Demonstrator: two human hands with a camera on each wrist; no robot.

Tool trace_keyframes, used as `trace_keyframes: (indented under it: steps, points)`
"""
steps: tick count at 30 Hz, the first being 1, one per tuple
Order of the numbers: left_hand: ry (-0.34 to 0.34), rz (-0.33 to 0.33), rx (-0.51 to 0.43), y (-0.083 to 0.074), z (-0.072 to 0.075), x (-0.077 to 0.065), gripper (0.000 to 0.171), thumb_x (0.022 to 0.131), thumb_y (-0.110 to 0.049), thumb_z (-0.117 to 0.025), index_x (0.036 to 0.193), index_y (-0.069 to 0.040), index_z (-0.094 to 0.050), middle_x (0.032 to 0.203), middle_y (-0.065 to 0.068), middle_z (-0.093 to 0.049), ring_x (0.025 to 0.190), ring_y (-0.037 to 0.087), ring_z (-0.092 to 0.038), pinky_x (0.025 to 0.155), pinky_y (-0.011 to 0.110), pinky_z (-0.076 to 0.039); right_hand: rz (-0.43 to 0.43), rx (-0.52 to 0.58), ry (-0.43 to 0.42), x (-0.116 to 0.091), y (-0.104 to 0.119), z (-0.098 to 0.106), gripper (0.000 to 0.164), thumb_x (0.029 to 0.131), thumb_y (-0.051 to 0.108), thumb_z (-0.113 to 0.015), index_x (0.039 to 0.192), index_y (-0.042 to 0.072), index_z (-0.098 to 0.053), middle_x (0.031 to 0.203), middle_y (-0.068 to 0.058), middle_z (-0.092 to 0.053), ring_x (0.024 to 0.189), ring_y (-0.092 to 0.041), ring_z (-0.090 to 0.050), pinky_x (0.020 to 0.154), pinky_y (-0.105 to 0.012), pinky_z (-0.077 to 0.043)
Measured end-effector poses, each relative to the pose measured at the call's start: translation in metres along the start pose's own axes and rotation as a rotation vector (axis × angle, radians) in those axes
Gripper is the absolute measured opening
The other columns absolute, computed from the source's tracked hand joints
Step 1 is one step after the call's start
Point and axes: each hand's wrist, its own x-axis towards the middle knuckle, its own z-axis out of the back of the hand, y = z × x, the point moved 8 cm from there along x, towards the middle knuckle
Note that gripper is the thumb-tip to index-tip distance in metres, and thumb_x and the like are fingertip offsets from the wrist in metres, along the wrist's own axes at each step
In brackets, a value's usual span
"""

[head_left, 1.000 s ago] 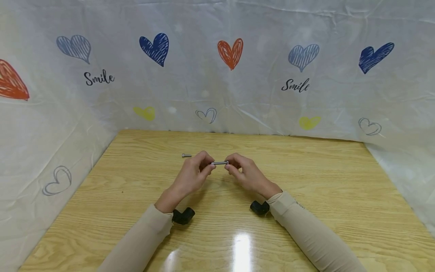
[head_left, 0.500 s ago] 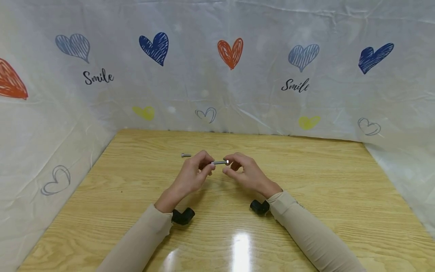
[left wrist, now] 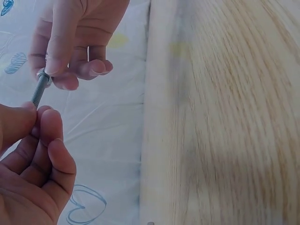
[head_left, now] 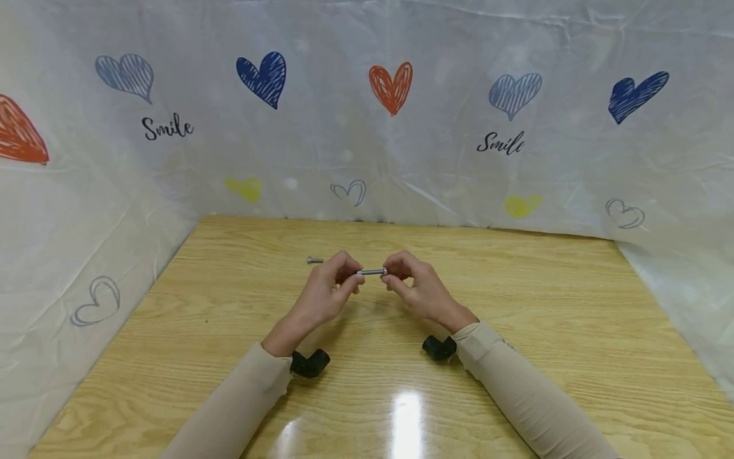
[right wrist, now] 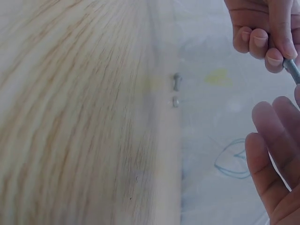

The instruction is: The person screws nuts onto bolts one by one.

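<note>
Thumb and fingertips of my left hand [head_left: 325, 288] pinch one end of a silver threaded bolt [head_left: 373, 272], held about level over the table. A hex nut [left wrist: 44, 76] sits on the bolt's other end. My right hand [head_left: 421, 288] pinches that nut between thumb and index finger. In the left wrist view, the right thumb lies against the nut and bare thread shows between the two hands. The right wrist view has my left hand [right wrist: 269, 35] at the top, with the bolt [right wrist: 291, 70] partly cut off by the frame edge.
A second bolt [head_left: 315, 260] lies on the wooden table [head_left: 516, 306] beyond my left hand. Close to it in the right wrist view lies a small metal piece [right wrist: 176, 101], blurred. A white sheet [head_left: 321, 146] printed with hearts hangs behind and at the sides.
Half a second ago the right thumb stood away from the nut; now thumb and finger pinch it again. The left hand keeps its hold on the bolt.
</note>
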Motion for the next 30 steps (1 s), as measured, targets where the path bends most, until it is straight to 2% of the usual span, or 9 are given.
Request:
trace_keyframes:
  steps: [5, 10, 15, 19, 25, 30]
  points:
    - [-0.012, 0.009, 0.007, -0.0002, 0.0009, 0.0, 0.009, 0.094, -0.007, -0.061, 0.101, -0.006, -0.056, 0.086, 0.006, -0.064, 0.069, 0.03, -0.062, 0.06, 0.029, -0.051, -0.03, 0.014, 0.021, 0.0001, -0.0017, 0.0002, 0.014, 0.098, 0.018, -0.057, 0.11, 0.01, -0.056, 0.092, -0.003, -0.064, 0.076, -0.025, -0.064, 0.069, -0.038, -0.052]
    - [-0.005, -0.009, 0.044, -0.0026, -0.0007, 0.0, 0.011, 0.092, -0.004, -0.063, 0.099, -0.007, -0.055, 0.088, 0.003, -0.063, 0.074, 0.018, -0.062, 0.067, 0.03, -0.052, -0.077, 0.026, 0.037, -0.0006, -0.0038, -0.0001, 0.011, 0.098, 0.017, -0.056, 0.105, 0.009, -0.058, 0.093, -0.012, -0.063, 0.077, -0.028, -0.063, 0.071, -0.041, -0.052]
    - [-0.001, -0.02, 0.068, -0.0033, -0.0023, -0.0004, 0.012, 0.091, -0.002, -0.064, 0.098, -0.006, -0.055, 0.087, 0.002, -0.062, 0.075, 0.011, -0.061, 0.068, 0.03, -0.052, -0.087, 0.014, 0.034, -0.0012, -0.0041, -0.0021, 0.012, 0.098, 0.013, -0.057, 0.105, 0.004, -0.059, 0.092, -0.012, -0.063, 0.077, -0.03, -0.063, 0.073, -0.042, -0.052]
    - [0.005, -0.023, 0.083, -0.0037, -0.0029, -0.0003, 0.012, 0.091, -0.002, -0.063, 0.098, -0.006, -0.055, 0.086, 0.003, -0.063, 0.074, 0.013, -0.06, 0.067, 0.03, -0.052, -0.09, 0.014, 0.026, -0.0012, -0.0041, -0.0018, 0.012, 0.098, 0.012, -0.057, 0.105, 0.003, -0.059, 0.093, -0.013, -0.063, 0.077, -0.028, -0.063, 0.072, -0.043, -0.051]
    - [0.019, -0.023, 0.082, -0.0032, -0.0034, -0.0003, 0.009, 0.093, -0.002, -0.061, 0.098, -0.006, -0.055, 0.085, 0.002, -0.062, 0.073, 0.02, -0.062, 0.067, 0.029, -0.051, -0.089, 0.004, 0.032, -0.0016, -0.0069, -0.0007, 0.01, 0.099, 0.02, -0.055, 0.102, 0.011, -0.06, 0.091, -0.013, -0.064, 0.075, -0.018, -0.062, 0.072, -0.04, -0.051]
    - [0.029, -0.039, 0.065, -0.004, -0.0039, -0.0009, 0.008, 0.094, -0.002, -0.059, 0.097, -0.005, -0.053, 0.084, 0.003, -0.061, 0.072, 0.026, -0.062, 0.066, 0.029, -0.051, -0.081, -0.025, 0.043, -0.0018, -0.0071, -0.0004, 0.017, 0.101, 0.025, -0.052, 0.103, 0.011, -0.062, 0.088, -0.008, -0.064, 0.075, -0.013, -0.059, 0.07, -0.038, -0.051]
